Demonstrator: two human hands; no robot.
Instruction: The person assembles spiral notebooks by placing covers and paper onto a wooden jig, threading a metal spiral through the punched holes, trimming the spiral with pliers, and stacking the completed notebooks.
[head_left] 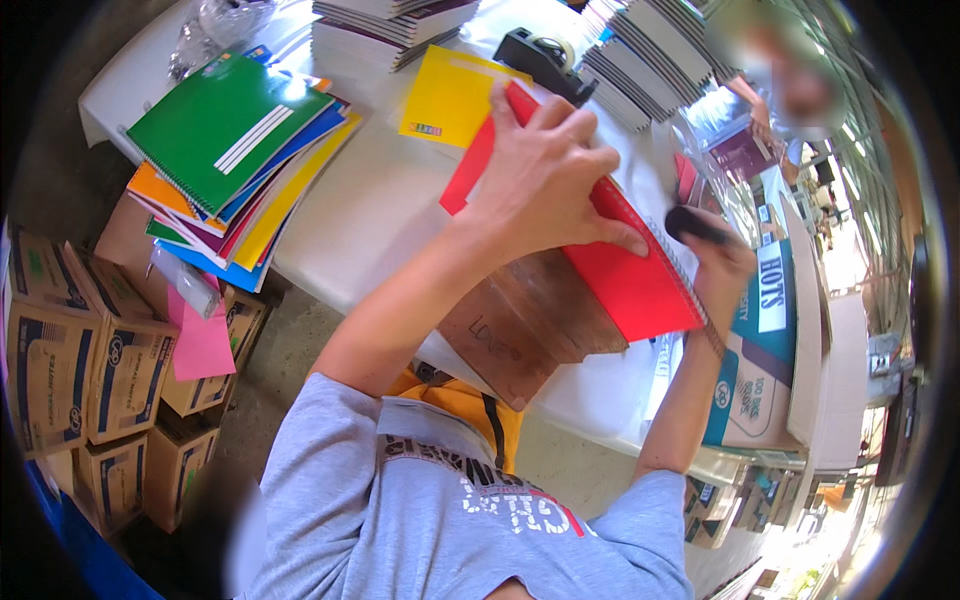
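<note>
A red spiral notebook (625,285) is tilted over the near side of the table. My left hand (555,170) grips it, fingers over the far edge and thumb spread on the cover. Beside its spiral edge, my right hand (722,262) is closed around a dark, rounded black object (695,225); most of its fingers are hidden, and the object's kind is unclear. Under the notebook is a worn brown wooden block or stand (500,330) with marks on its face. A yellow notebook (450,95) lies flat just beyond my left hand.
A black tape dispenser (545,65) stands behind the yellow notebook. To the left is a fanned pile topped by a green notebook (225,125); more notebook stacks (650,60) rise at the back. Cartons (125,350) fill the floor at left. Another person (760,110) works at far right.
</note>
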